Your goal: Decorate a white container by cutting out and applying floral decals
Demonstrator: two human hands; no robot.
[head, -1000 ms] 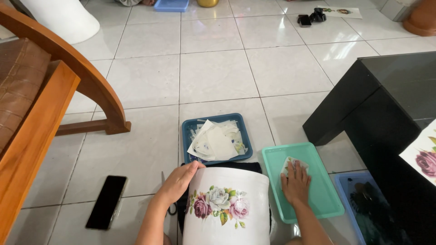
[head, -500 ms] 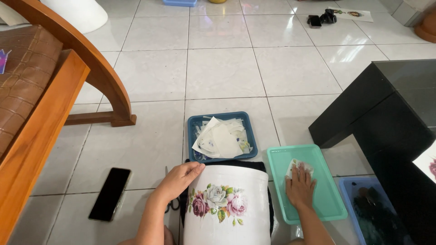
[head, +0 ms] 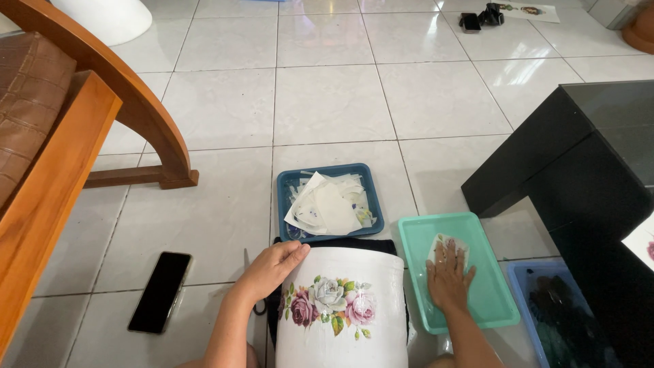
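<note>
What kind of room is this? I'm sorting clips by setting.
Probably a living room at home, used for craft work on the floor: white tiled floor, wooden armchair, low black table, and trays by the left hand and right hand.

A big white pot (head: 340, 307) with painted pink and white roses stands on a black cloth (head: 334, 243). A small flower picture (head: 446, 247) lies flat and wet in the light green tray (head: 415, 235) beside it.
</note>
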